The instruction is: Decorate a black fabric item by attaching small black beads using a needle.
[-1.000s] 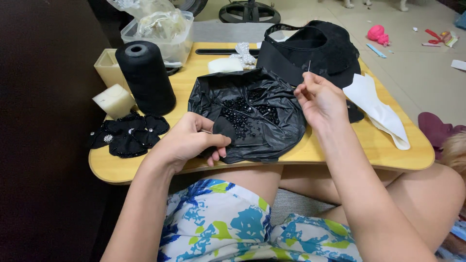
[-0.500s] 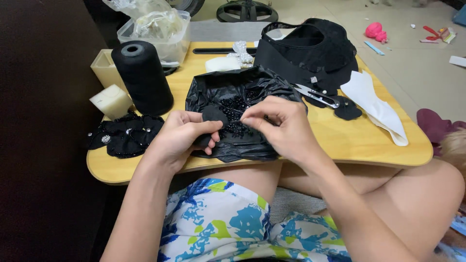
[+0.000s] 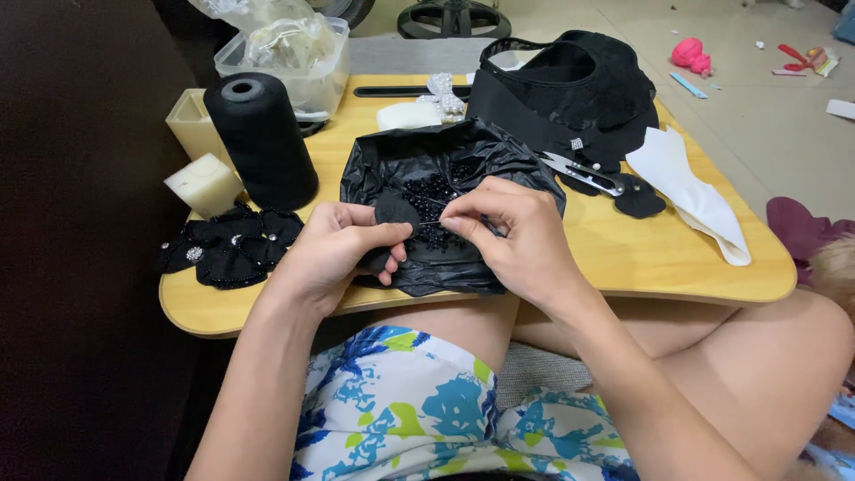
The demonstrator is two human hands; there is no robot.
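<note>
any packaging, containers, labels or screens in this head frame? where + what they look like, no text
Clear plastic tub: table's far left, rectangular, see-through, crumpled clear bag inside.
Black plastic bag: table centre, spread open, glossy, holds small black beads; both hands work over it.
Cream open box: left edge, behind the black thread cone, small, square.
No labels, signs or screens visible.

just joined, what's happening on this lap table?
A person is doing beadwork by hand. The left hand pinches a small black fabric piece; the right hand holds a thin needle against it, over an open black plastic bag of black beads. On the wooden lap table lie finished black fabric flowers, a black thread cone, thread snips and a black garment.
</note>
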